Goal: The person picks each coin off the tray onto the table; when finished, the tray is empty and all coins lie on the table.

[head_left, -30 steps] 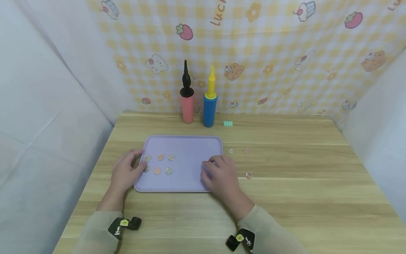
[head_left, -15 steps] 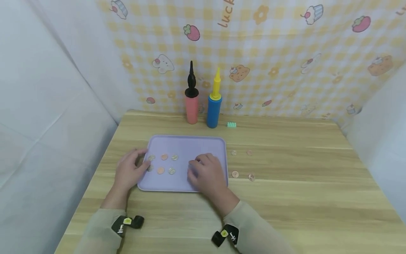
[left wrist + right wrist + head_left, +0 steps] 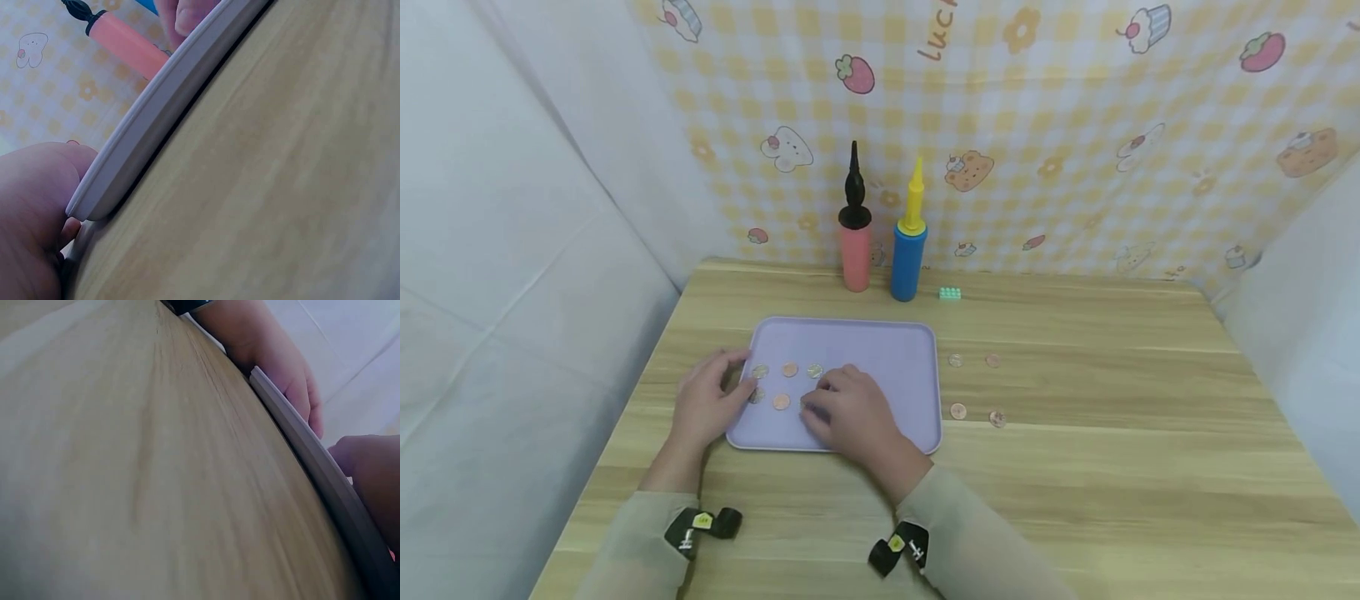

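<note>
Left hand (image 3: pixel 706 404) grips the lilac tray (image 3: pixel 887 343) by its left rim, presumably so it won't slide. Right hand (image 3: pixel 853 412) has fingers curled down at the near row's right end; can't tell if they pinch a coin. Tray coins (image 3: pixel 781 402) sit in two spaced rows, likely for easy access; loose coins (image 3: pixel 958 412) lie right of the tray. Pumps (image 3: pixel 855 258) stand at the back, out of the way. Wood-grain tabletop (image 3: pixel 1112 492), checked cloth (image 3: pixel 1060 100) behind, white sheeting (image 3: pixel 505 208) either side.

The tray (image 3: pixel 872 343) is lilac, the cloth (image 3: pixel 1075 92) yellow-and-white checked, the block (image 3: pixel 950 293) mint green.
</note>
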The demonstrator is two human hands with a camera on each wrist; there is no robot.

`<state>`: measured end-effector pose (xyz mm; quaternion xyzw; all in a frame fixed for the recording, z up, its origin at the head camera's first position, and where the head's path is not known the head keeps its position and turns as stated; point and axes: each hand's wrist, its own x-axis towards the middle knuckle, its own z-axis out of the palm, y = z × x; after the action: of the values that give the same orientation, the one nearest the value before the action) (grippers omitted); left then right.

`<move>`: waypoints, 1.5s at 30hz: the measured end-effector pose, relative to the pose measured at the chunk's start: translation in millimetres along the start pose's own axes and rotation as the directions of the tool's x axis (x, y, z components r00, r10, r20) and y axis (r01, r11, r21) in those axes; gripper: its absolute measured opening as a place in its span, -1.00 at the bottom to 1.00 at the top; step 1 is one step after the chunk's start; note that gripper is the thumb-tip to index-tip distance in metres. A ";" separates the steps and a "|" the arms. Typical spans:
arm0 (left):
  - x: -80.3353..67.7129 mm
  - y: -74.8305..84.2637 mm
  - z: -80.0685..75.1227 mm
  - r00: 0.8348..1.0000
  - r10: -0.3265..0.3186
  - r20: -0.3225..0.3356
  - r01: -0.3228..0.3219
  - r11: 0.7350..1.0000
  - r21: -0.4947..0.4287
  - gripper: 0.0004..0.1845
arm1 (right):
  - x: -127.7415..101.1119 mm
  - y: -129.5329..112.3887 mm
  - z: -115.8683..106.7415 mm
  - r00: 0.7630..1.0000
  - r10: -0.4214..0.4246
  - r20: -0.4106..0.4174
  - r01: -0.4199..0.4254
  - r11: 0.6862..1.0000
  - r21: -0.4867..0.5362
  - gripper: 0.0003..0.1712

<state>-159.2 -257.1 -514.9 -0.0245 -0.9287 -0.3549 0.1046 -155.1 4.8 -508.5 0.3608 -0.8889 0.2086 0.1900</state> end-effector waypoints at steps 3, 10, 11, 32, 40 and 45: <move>-0.2 -0.3 0.5 1.000 -0.001 0.003 0.001 1.000 0.003 -0.55 | 1.1 -1.4 1.5 0.997 0.000 0.071 0.000 1.000 -0.004 -0.83; -0.3 -0.3 1.1 1.000 0.000 -0.002 0.000 1.000 0.005 -0.55 | 0.6 -2.5 1.3 0.994 0.024 0.102 -0.024 1.000 0.001 -0.85; -0.3 -0.1 1.0 1.000 -0.002 0.000 0.002 1.000 0.004 -0.55 | 0.5 -2.6 1.2 0.994 0.034 0.105 -0.035 0.999 0.008 -0.86; 0.2 -0.8 2.5 0.999 -0.018 0.028 0.018 1.000 -0.004 -0.53 | -1.0 -1.9 4.3 0.985 0.121 0.122 -0.128 0.990 0.054 -0.78; -0.7 2.5 -1.6 0.999 -0.035 0.030 0.035 0.999 0.007 -0.54 | -1.5 -3.6 7.2 0.966 0.247 0.077 -0.250 0.968 0.031 -0.77; -0.4 2.0 -1.2 0.999 -0.027 0.027 0.027 1.000 0.011 -0.54 | -1.0 -7.0 4.9 0.944 0.303 0.131 -0.314 0.946 0.076 -0.80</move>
<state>-158.3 -256.3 -512.8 -0.0163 -0.9322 -0.3508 0.0873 -150.3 -1.6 -511.4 0.2373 -0.9330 0.2567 0.0848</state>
